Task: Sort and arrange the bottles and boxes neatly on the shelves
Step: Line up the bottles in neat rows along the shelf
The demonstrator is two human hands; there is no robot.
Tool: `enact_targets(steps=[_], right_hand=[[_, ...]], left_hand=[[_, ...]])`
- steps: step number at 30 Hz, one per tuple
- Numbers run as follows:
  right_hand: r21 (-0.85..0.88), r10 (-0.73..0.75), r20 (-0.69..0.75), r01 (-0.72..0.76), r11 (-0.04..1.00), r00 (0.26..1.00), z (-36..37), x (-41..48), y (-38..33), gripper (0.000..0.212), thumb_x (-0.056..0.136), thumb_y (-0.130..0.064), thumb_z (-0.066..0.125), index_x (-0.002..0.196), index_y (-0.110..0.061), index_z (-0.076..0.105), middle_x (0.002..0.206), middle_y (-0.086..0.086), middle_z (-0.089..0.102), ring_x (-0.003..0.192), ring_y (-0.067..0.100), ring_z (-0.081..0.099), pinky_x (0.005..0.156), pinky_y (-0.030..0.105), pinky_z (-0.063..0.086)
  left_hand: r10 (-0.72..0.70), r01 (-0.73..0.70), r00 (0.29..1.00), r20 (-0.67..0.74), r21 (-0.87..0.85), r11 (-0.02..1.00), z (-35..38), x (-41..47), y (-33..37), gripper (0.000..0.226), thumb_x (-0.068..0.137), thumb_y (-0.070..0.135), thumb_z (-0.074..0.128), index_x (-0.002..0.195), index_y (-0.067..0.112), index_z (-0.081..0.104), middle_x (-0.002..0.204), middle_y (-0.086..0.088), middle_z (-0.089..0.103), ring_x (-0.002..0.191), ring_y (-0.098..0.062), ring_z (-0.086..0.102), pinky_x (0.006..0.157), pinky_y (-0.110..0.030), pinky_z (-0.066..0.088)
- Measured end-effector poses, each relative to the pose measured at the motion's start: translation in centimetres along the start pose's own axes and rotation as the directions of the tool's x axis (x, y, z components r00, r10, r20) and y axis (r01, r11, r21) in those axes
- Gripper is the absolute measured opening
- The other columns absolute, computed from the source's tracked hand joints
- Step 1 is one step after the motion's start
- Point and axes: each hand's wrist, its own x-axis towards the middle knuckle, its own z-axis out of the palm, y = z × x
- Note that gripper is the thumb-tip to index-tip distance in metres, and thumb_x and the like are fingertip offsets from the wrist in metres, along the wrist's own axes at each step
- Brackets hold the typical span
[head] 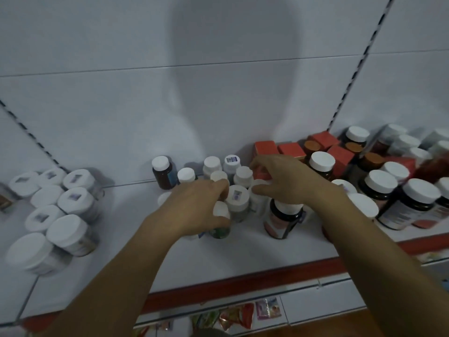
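Across a white shelf (218, 259) with a red front lip: at the left, a tidy block of wide white-capped jars (70, 229); at the right, crowded dark bottles (413, 205) among red boxes (291, 149), well apart from the jars. Between them, mid-shelf toward the back, a loose cluster of small bottles (243, 175), upright and packed close. Left grip (194, 207) curled round one small bottle (220, 231) at the cluster's near edge. Right grip (291, 181) spread, fingers apart, over the cluster's right side, plainly holding nothing; contact with the nearest box lost in blur. Probably light, stiff plastic, smooth-sided, easily toppled one into the next. Best taken round the body just under the cap, not by the cap alone. Boxes by their flat sides, lightly, to spare the card.
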Motion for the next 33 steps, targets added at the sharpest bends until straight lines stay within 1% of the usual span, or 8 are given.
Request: enact_targets(steps=[5,13,16,19,23,25,29,33], right_hand=[[-0.029,0.048,0.059,-0.047,0.998,0.997,0.8,1.3,0.2,0.035,0.084,-0.041,0.076,0.106,-0.028,0.053,0.098,-0.007,0.058,0.081,0.013,0.056,0.068,0.031,0.049],[0.040,0.024,0.048,-0.026,0.999,0.999,0.7,0.8,0.3,0.036,0.081,-0.036,0.076,0.107,-0.027,0.052,0.093,-0.008,0.057,0.080,0.014,0.057,0.063,0.029,0.046],[0.060,0.011,-0.053,-0.008,0.998,0.999,-1.8,1.0,-0.1,0.028,0.080,-0.038,0.069,0.103,-0.029,0.057,0.091,-0.012,0.059,0.081,0.011,0.057,0.062,0.025,0.040],[0.132,-0.066,-0.141,0.085,0.988,0.988,-4.5,1.3,-1.7,0.025,0.084,-0.035,0.059,0.108,-0.031,0.066,0.105,-0.010,0.063,0.091,0.011,0.058,0.074,0.024,0.043],[0.372,-0.134,-0.179,0.193,0.908,0.975,-6.1,2.5,-5.1,0.029,0.087,-0.006,0.058,0.103,-0.029,0.067,0.102,-0.013,0.066,0.065,0.004,0.059,0.062,0.016,0.043],[0.393,-0.195,-0.187,0.255,0.884,0.963,-5.7,3.7,-7.2,0.022,0.088,-0.009,0.059,0.101,-0.026,0.063,0.092,-0.020,0.063,0.058,0.005,0.055,0.058,0.013,0.040],[0.304,-0.279,-0.209,0.334,0.892,0.937,-3.2,7.3,-12.5,0.019,0.095,-0.022,0.065,0.094,-0.038,0.055,0.104,-0.006,0.058,0.075,0.010,0.056,0.069,0.021,0.041],[0.300,-0.376,-0.200,0.421,0.856,0.905,-0.7,10.6,-18.9,0.021,0.097,-0.021,0.061,0.095,-0.040,0.052,0.102,-0.006,0.053,0.082,0.009,0.055,0.072,0.025,0.046]], left_hand=[[0.017,-0.018,0.999,-0.049,-0.031,0.999,0.3,-0.1,-0.7,0.039,0.079,0.047,0.072,0.105,0.040,0.045,0.103,0.011,0.061,0.086,-0.012,0.057,0.068,-0.036,0.053],[-0.006,-0.070,0.978,-0.208,-0.357,0.931,-2.6,-1.2,-2.8,0.028,0.086,0.042,0.073,0.109,0.040,0.057,0.104,0.017,0.063,0.081,0.000,0.061,0.071,-0.025,0.047],[-0.010,-0.117,0.952,-0.305,-0.394,0.912,-4.0,-1.8,-4.0,0.028,0.088,0.037,0.071,0.113,0.038,0.059,0.106,0.016,0.063,0.086,-0.002,0.061,0.075,-0.024,0.050],[-0.033,-0.125,0.924,-0.380,-0.382,0.916,-5.1,-2.8,-5.8,0.024,0.091,0.033,0.067,0.113,0.037,0.059,0.104,0.016,0.058,0.089,0.001,0.057,0.074,-0.015,0.044],[-0.110,-0.053,0.898,-0.427,-0.352,0.935,-6.2,-5.2,-9.3,0.022,0.092,0.034,0.061,0.114,0.037,0.060,0.103,0.020,0.053,0.087,0.001,0.056,0.070,-0.011,0.040],[-0.148,-0.011,0.888,-0.436,-0.342,0.940,-6.7,-7.2,-11.7,0.022,0.094,0.035,0.059,0.115,0.037,0.060,0.103,0.020,0.053,0.087,-0.001,0.056,0.071,-0.014,0.039],[-0.267,0.081,0.843,-0.467,-0.380,0.922,-7.3,-12.3,-17.0,0.020,0.095,0.035,0.056,0.114,0.040,0.058,0.103,0.017,0.054,0.084,0.000,0.056,0.067,-0.017,0.037],[-0.412,0.204,0.762,-0.500,-0.419,0.885,-7.3,-18.0,-22.6,0.018,0.096,0.029,0.060,0.111,0.040,0.060,0.102,0.016,0.055,0.081,-0.001,0.058,0.068,-0.017,0.039]])
